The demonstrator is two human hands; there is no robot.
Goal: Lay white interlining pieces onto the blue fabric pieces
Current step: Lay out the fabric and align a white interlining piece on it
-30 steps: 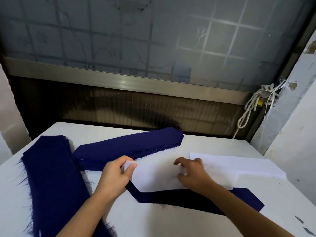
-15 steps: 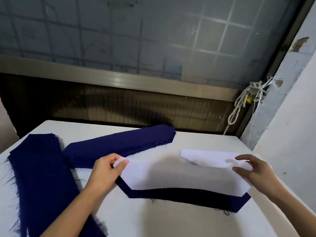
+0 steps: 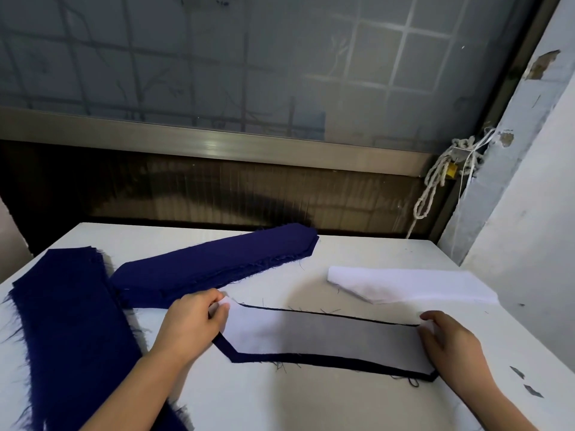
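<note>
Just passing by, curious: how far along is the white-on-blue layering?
Done: no finished pair shows. In hand: left hand and right hand hold the ends of one white interlining piece on a blue fabric piece, blue edge showing. Left: the white stack, the far blue stack and the left blue stack.

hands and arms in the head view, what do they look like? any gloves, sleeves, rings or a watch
The left hand and right hand are bare: no gloves, and no rings show. The left forearm and right forearm are bare too, with no sleeve, watch or bracelet in view down to the frame's bottom edge.
</note>
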